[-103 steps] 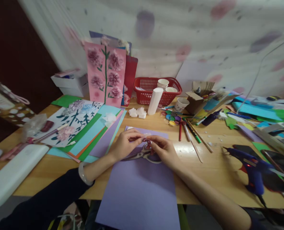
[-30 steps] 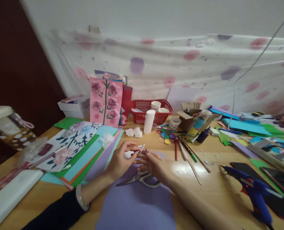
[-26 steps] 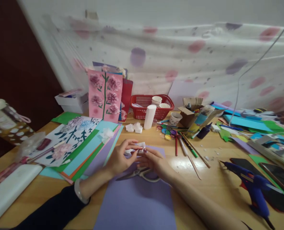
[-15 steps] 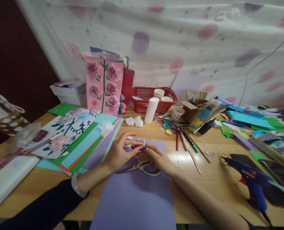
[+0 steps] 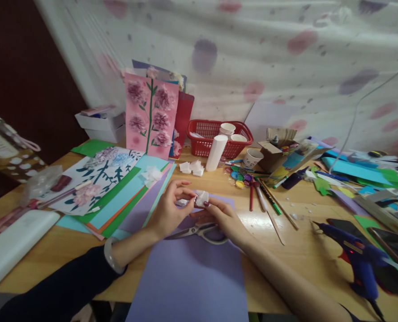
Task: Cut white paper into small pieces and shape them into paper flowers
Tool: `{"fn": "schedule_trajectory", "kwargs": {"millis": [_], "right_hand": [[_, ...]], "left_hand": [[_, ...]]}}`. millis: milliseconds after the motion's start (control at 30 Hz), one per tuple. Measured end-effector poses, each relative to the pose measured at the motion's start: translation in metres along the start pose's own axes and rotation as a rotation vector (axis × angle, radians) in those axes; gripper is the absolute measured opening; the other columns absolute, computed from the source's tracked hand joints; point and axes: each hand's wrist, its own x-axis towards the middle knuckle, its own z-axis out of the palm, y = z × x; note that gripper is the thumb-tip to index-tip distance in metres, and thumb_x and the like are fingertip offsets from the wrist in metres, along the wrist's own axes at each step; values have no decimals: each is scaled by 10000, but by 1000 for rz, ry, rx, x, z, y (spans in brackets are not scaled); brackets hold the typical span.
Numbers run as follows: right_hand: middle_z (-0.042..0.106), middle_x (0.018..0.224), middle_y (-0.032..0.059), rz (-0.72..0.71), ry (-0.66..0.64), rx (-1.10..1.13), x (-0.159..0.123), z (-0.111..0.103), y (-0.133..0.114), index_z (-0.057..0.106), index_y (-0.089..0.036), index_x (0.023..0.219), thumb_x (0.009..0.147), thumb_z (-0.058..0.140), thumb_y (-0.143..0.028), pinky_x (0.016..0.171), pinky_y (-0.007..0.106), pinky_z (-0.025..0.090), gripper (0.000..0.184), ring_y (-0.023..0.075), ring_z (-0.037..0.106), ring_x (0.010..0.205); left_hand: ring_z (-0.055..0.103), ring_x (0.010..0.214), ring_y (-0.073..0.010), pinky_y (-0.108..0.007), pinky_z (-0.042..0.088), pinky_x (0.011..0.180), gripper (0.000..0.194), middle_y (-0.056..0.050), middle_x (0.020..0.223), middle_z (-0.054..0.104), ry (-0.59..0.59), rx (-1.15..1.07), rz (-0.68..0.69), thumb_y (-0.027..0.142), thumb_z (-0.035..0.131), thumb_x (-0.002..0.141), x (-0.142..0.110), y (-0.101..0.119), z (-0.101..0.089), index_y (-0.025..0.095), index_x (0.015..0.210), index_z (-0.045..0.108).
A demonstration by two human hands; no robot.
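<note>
Between my two hands is a small white piece of tissue paper [image 5: 202, 198], raised above a purple sheet of paper [image 5: 192, 277]. My left hand [image 5: 172, 208] pinches its left side between thumb and fingers. The thumb and forefinger of my right hand [image 5: 224, 219] grip it from the right. Below the hands, a pair of scissors [image 5: 199, 231] lies on the purple sheet, blades to the left, partly covered by my right hand. Another bit of white paper [image 5: 181, 202] shows behind my left fingers, mostly hidden.
Colored paper sheets [image 5: 125, 197] lie to the left beside a white power-bank-like case [image 5: 20, 250]. Behind stand a white paper roll [image 5: 216, 153], white paper pieces [image 5: 192, 167] and a red basket [image 5: 199, 145]. On the right are brushes [image 5: 261, 197] and a glue gun [image 5: 353, 250].
The white piece has been turned between my fingers and now shows a broader face above my right thumb. Both hands stay over the purple sheet; the camera view has tilted.
</note>
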Motion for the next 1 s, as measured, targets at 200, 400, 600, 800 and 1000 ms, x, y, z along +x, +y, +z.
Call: {"fn": "schedule_trajectory", "kwargs": {"millis": [200, 400, 600, 800, 1000], "right_hand": [[702, 844, 68, -38, 190, 266, 8, -8, 2, 645, -139, 815, 690, 615, -209, 611, 256, 521, 146, 151, 658, 660], [670, 713, 9, 22, 201, 488, 9, -13, -1, 591, -171, 830, 616, 557, -63, 592, 234, 520, 242, 115, 626, 608], [625, 787, 15, 169, 68, 664, 4, -14, -4, 543, -157, 768, 569, 555, -96, 633, 242, 522, 208, 114, 610, 681], [320, 469, -118, 99, 51, 338, -1, -5, -6, 457, -192, 737, 703, 684, -276, 320, 127, 133, 245, 22, 181, 362], [289, 474, -122, 74, -36, 144, -2, -2, -3, 486, -206, 854, 754, 651, -418, 347, 138, 135, 286, 33, 167, 390]], "left_hand": [[610, 785, -108, -235, 484, 707, 305, -3, 862, 586, 154, -287, -117, 185, 641, 728, 4, 0, 1, 181, 968, 454], [614, 787, -97, -210, 463, 703, 456, -10, 914, 633, 110, -519, -361, 127, 724, 615, 11, -1, 1, 164, 1004, 489], [630, 727, -101, -231, 469, 719, 424, -8, 804, 680, 49, -567, -420, 164, 724, 633, 12, 0, 0, 143, 1005, 522], [629, 744, -105, -233, 466, 732, 428, 6, 795, 675, -55, -403, -362, 205, 746, 643, 9, -3, -2, 161, 1017, 541], [624, 732, -133, -267, 473, 702, 374, -19, 791, 662, -191, -286, -369, 218, 755, 607, 6, 2, -3, 146, 920, 564]]}}
